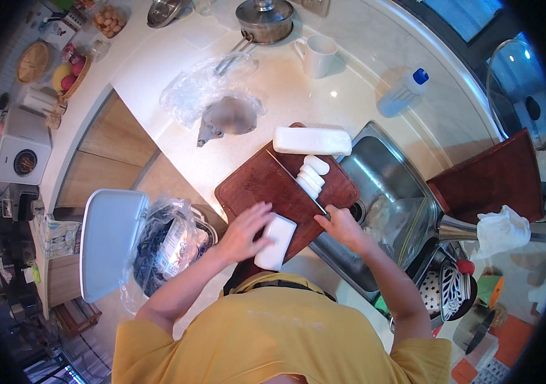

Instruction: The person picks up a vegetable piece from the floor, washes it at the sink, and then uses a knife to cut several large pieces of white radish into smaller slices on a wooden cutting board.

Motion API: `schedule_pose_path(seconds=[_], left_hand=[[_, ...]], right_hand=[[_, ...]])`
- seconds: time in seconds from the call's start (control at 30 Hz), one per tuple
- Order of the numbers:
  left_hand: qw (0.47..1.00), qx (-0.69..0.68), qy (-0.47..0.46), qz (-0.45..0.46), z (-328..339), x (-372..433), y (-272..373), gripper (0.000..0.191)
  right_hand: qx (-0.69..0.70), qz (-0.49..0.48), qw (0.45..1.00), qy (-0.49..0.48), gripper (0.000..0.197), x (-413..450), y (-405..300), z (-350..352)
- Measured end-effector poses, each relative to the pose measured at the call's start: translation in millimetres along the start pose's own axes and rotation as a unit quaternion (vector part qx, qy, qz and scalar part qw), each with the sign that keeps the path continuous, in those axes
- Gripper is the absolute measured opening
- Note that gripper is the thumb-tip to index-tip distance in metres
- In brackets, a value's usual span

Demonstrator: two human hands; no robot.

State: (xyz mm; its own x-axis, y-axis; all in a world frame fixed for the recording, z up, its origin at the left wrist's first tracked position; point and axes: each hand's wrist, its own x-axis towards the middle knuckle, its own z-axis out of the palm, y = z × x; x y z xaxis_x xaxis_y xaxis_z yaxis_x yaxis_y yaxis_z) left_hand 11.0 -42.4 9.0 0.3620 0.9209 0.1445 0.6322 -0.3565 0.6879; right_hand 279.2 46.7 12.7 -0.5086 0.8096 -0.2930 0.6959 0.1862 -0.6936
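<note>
My right hand grips the handle of a kitchen knife, its long thin blade lying edge-on across a reddish-brown cutting board. My left hand, slightly blurred, has its fingers spread beside a smooth white food block at the board's near edge; the thumb and fingertips overlap its left side. Right of the blade, several white slices lean on one another in a short row. Another longer white block lies across the board's far end.
The board partly overhangs a steel sink holding a plastic bag. A crumpled clear bag, white mug, lidded pot and blue-capped bottle stand beyond. An open-lidded bin is at left.
</note>
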Motion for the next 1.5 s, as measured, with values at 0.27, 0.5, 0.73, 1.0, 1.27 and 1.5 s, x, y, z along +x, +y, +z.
schedule_pose_path(seconds=[0.27, 0.5, 0.73, 1.0, 1.27, 1.5], left_hand=[[0.993, 0.035, -0.110, -0.010, -5.0, -16.5, 36.9, 0.108], [0.991, 0.027, -0.122, -0.047, 4.5, 9.2, 40.1, 0.107], [0.993, 0.053, -0.096, -0.049, 9.4, 14.0, 43.1, 0.105], [0.991, 0.049, -0.104, -0.066, 7.1, 22.1, 47.3, 0.100], [0.989, 0.042, -0.118, -0.075, 8.8, 27.9, 44.5, 0.102], [0.989, 0.035, -0.119, -0.075, 10.7, 32.4, 42.3, 0.101]], right_hand=[[0.014, 0.012, 0.999, 0.043, 0.033, -8.2, 9.8, 2.6], [-0.023, -0.001, 1.000, 0.002, 0.025, -29.7, 1.5, -3.3], [-0.082, -0.092, 0.992, 0.011, 0.022, -40.8, -32.6, -15.9], [-0.158, -0.098, 0.982, 0.017, 0.022, -33.9, -33.8, -11.8], [-0.161, -0.085, 0.983, -0.022, 0.019, -30.2, -36.0, -12.7], [-0.169, -0.088, 0.982, -0.021, 0.019, -25.5, -32.0, -11.7]])
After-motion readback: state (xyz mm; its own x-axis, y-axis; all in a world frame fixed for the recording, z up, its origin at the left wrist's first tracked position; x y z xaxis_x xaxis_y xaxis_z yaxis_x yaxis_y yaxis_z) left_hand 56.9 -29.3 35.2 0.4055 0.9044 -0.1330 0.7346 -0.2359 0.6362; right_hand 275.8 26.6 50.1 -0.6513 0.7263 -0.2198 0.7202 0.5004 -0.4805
